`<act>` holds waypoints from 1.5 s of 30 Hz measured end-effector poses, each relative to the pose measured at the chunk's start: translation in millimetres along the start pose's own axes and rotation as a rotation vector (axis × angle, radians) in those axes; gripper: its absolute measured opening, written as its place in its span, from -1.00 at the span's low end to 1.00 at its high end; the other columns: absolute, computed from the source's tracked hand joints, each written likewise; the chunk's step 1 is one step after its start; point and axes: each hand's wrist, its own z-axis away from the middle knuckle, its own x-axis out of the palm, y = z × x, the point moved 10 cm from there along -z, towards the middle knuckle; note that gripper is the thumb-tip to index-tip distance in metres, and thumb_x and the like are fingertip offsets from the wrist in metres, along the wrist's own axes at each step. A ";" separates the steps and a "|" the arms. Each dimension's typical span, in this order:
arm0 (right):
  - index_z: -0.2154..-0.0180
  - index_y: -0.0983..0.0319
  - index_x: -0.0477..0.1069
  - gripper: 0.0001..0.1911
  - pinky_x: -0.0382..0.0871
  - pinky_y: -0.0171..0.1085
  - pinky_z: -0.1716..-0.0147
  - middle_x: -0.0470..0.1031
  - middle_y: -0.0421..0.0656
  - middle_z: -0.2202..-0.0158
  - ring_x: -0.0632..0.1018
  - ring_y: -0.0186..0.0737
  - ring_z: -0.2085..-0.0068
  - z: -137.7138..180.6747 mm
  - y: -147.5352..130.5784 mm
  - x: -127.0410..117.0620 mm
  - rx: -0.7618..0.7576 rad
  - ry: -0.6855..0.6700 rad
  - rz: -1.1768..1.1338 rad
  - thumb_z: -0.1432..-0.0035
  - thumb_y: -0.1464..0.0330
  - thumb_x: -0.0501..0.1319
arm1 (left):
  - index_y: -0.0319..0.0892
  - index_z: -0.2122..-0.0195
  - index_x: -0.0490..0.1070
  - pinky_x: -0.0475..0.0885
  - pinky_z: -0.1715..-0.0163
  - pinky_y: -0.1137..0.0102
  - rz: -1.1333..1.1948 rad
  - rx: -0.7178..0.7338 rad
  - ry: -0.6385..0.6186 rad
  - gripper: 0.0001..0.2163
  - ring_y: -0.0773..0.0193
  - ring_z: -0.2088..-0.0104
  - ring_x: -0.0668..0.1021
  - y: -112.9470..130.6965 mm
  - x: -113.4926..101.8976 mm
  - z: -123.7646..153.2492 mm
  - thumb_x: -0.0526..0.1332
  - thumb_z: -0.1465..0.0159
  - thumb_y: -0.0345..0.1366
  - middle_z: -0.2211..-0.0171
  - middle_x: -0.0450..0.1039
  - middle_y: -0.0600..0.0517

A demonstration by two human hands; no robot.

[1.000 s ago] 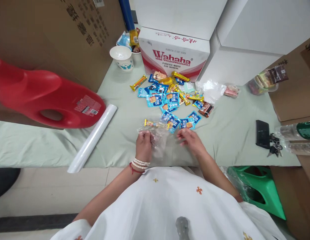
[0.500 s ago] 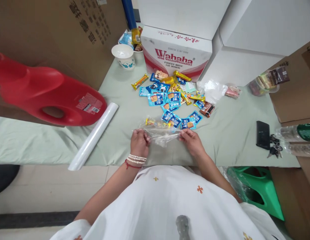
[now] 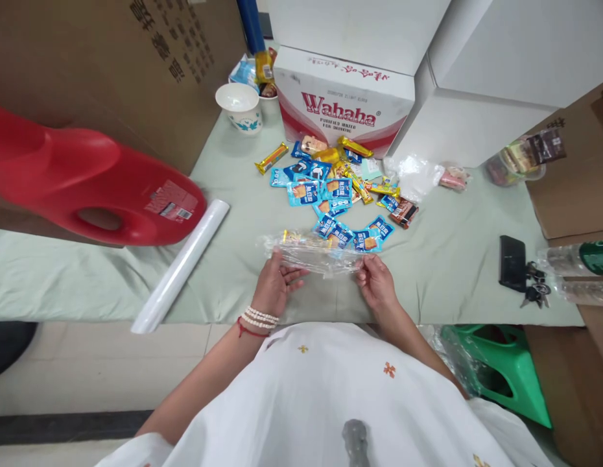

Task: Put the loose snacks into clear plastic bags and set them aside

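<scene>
A clear plastic bag (image 3: 315, 254) is stretched flat between my two hands, low over the pale green cloth (image 3: 224, 259). My left hand (image 3: 276, 285) pinches its left edge, palm turned up and fingers partly spread under the film. At the bag's right edge, my right hand (image 3: 377, 283) holds it with closed fingers. Just beyond the bag lies a heap of small snack packets (image 3: 338, 191), blue, yellow and brown. A yellow packet (image 3: 294, 237) shows through the bag's far left corner.
A red plastic jug (image 3: 87, 188) lies on its side at left beside a white roll (image 3: 182, 266). A Wahaha carton (image 3: 345, 104) and paper cup (image 3: 238, 107) stand behind. Black phone (image 3: 510, 261) with keys (image 3: 535, 288) lies right. A green stool (image 3: 500, 370) sits below.
The crumpled bag has been pulled out wide and lifted slightly forward between my hands. My left hand turned palm up and its fingers loosened.
</scene>
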 end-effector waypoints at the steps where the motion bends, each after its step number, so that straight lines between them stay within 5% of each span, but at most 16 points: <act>1: 0.38 0.19 0.36 -0.64 0.19 -0.52 0.68 0.52 -0.30 0.47 0.33 -0.50 0.61 3.4 0.0 7.4 -0.013 -0.032 0.024 -0.01 0.20 0.50 | -0.12 0.24 0.36 0.54 0.49 0.45 -0.026 -0.007 -0.041 -0.58 0.20 0.33 0.68 -1.5 4.2 1.1 0.37 -0.17 0.11 0.37 0.58 0.01; 5: 0.34 0.18 0.40 -0.64 0.36 -0.48 0.55 0.58 -0.25 0.35 0.44 -0.44 0.48 13.8 -0.1 29.3 -0.017 -0.142 0.073 -0.04 0.16 0.51 | -0.17 0.33 0.43 0.51 0.44 0.51 -0.086 -0.001 -0.080 -0.64 0.34 0.40 0.59 -4.2 7.6 0.6 0.54 0.07 -0.24 0.37 0.59 0.05; 9: 0.30 0.13 0.36 -0.57 0.57 -0.28 0.28 0.57 -0.28 0.32 0.52 -0.34 0.36 6.7 -13.6 11.2 -0.011 -0.050 -0.036 0.03 0.13 0.54 | -0.21 0.41 0.48 0.47 0.46 0.53 -0.096 -0.042 -0.194 -0.66 0.39 0.47 0.53 -4.5 11.8 7.6 0.55 0.18 -0.35 0.43 0.56 0.06; 15: 0.34 0.14 0.33 -0.59 0.23 -0.36 0.64 0.44 -0.31 0.48 0.31 -0.38 0.57 -1.1 -46.0 -23.0 -0.122 0.070 0.379 -0.05 0.04 0.42 | -0.17 0.40 0.57 0.45 0.47 0.47 -0.365 0.006 -0.367 -0.70 0.28 0.43 0.54 5.6 -19.7 24.3 0.55 0.19 -0.35 0.39 0.58 -0.02; 18: 0.32 0.15 0.34 -0.60 0.15 -0.35 0.67 0.44 -0.29 0.49 0.29 -0.38 0.59 4.5 -50.2 -25.2 -0.175 0.073 0.516 -0.11 0.00 0.37 | -0.14 0.43 0.56 0.36 0.54 0.48 -0.582 0.159 -0.149 -0.81 0.27 0.49 0.48 29.4 -61.6 26.2 0.47 0.11 -0.31 0.46 0.55 0.00; 20: 0.31 0.15 0.34 -0.61 0.16 -0.35 0.66 0.45 -0.29 0.49 0.30 -0.37 0.60 8.0 -45.5 -23.1 -0.172 0.052 0.562 -0.12 0.00 0.35 | -0.12 0.43 0.54 0.35 0.51 0.45 -0.707 0.455 0.139 -0.92 0.28 0.51 0.43 69.6 -80.1 43.3 0.36 -0.03 -0.30 0.47 0.51 0.03; 22: 0.31 0.15 0.35 -0.62 0.15 -0.34 0.66 0.45 -0.29 0.49 0.30 -0.37 0.60 10.7 -40.4 -18.6 -0.174 0.023 0.597 -0.15 0.00 0.33 | -0.10 0.36 0.53 0.43 0.35 0.38 -0.804 0.826 0.279 -0.92 0.23 0.42 0.48 104.0 -64.3 74.9 0.24 -0.15 -0.34 0.38 0.52 0.01; 23: 0.31 0.15 0.35 -0.63 0.15 -0.34 0.66 0.44 -0.29 0.50 0.30 -0.37 0.61 11.6 -38.4 -15.7 -0.177 0.005 0.613 -0.16 0.01 0.33 | -0.09 0.32 0.54 0.46 0.23 0.33 -0.863 0.986 0.235 -0.88 0.19 0.33 0.53 111.0 -43.1 87.2 0.21 -0.19 -0.36 0.31 0.55 -0.01; 25: 0.30 0.15 0.35 -0.63 0.16 -0.34 0.65 0.45 -0.30 0.50 0.30 -0.37 0.61 12.8 -35.7 -10.1 -0.181 -0.039 0.636 -0.17 0.00 0.31 | -0.07 0.23 0.57 0.44 0.01 0.22 -1.026 1.189 -0.036 -0.82 0.11 0.14 0.58 101.5 10.8 94.9 0.18 -0.24 -0.37 0.18 0.60 -0.06; 28: 0.29 0.15 0.36 -0.62 0.18 -0.34 0.63 0.47 -0.29 0.49 0.32 -0.36 0.59 13.2 -41.5 -13.6 -0.201 -0.060 0.650 -0.17 -0.01 0.32 | -0.06 0.05 0.58 0.31 -0.22 0.04 -1.314 1.209 -0.405 -0.74 0.00 -0.14 0.54 55.3 64.1 69.0 0.16 -0.31 -0.35 -0.07 0.58 -0.13; 32: 0.29 0.18 0.40 -0.59 0.16 -0.34 0.61 0.46 -0.27 0.50 0.30 -0.36 0.59 9.4 -63.6 -50.7 -0.212 0.021 0.689 -0.11 -0.02 0.36 | -0.09 -0.31 0.36 -0.02 -0.36 -0.26 -1.546 1.132 -0.304 -0.56 -0.14 -0.43 0.23 17.8 60.0 22.3 0.08 -0.42 -0.24 -0.43 0.18 -0.24; 36: 0.29 0.22 0.47 -0.55 0.24 -0.30 0.53 0.47 -0.19 0.46 0.37 -0.29 0.51 1.5 -86.0 -68.5 -0.239 0.035 0.966 -0.18 -0.06 0.27 | -0.06 -0.42 0.21 -0.10 -0.32 -0.40 -1.640 1.072 -0.178 -0.49 -0.28 -0.48 0.08 -6.2 41.1 25.5 0.02 -0.46 -0.13 -0.50 -0.02 -0.26; 40: -0.01 0.21 0.49 -0.53 0.43 -0.10 0.15 0.56 0.00 0.13 0.50 -0.01 0.12 2.4 -110.9 -16.4 -0.643 0.053 1.295 -0.30 0.00 0.20 | -0.09 -0.42 0.21 -0.02 -0.33 -0.33 -1.601 1.040 -0.053 -0.48 -0.30 -0.47 0.09 -13.7 30.0 43.0 0.00 -0.46 -0.13 -0.50 -0.01 -0.29; 45: -0.13 0.26 0.48 -0.62 0.25 0.11 -0.23 0.43 0.13 -0.16 0.33 0.17 -0.18 -15.2 -69.7 66.3 -0.835 -0.202 1.666 -0.32 0.34 0.20 | -0.20 -0.45 0.13 0.01 -0.33 -0.30 -1.555 0.983 0.061 -0.45 -0.23 -0.43 0.22 -8.4 5.4 47.9 -0.07 -0.48 -0.13 -0.46 0.07 -0.36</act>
